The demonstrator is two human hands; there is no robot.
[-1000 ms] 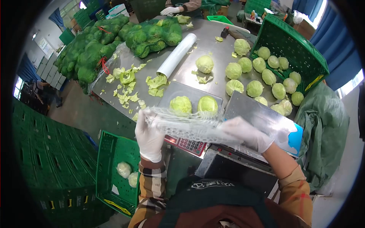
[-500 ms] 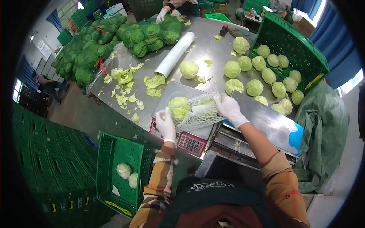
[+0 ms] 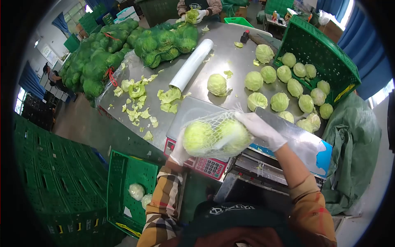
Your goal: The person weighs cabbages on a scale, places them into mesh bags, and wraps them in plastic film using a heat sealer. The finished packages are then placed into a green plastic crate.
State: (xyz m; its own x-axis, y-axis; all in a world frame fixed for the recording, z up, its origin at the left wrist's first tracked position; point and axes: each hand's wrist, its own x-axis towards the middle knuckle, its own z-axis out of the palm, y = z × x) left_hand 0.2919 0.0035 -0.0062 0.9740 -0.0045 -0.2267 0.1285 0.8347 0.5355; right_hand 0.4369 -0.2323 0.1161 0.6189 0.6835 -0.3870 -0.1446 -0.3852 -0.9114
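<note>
Two pale green cabbages lie side by side in a white mesh net (image 3: 216, 136), lifted above the scale (image 3: 193, 108) with its red keypad panel. My gloved left hand (image 3: 179, 150) is closed on the left end of the netted cabbages, its fingers partly hidden behind them. On the right end, my gloved right hand (image 3: 260, 128) grips the net near its gathered top. Behind the scale a single cabbage (image 3: 217, 85) rests on the metal table (image 3: 230, 41). To its left is a white roll (image 3: 191, 65).
Loose cabbages lie before a tipped green crate (image 3: 317, 53) at right. Green net sacks (image 3: 94, 57) and torn leaves (image 3: 138, 92) are at left. Below, another green crate (image 3: 113, 181) holds wrapped cabbages. Across the table a co-worker (image 3: 212, 8) holds a cabbage.
The netted cabbages have been raised off the scale and brought closer to me, both now inside the net. The co-worker across the table has lifted a cabbage.
</note>
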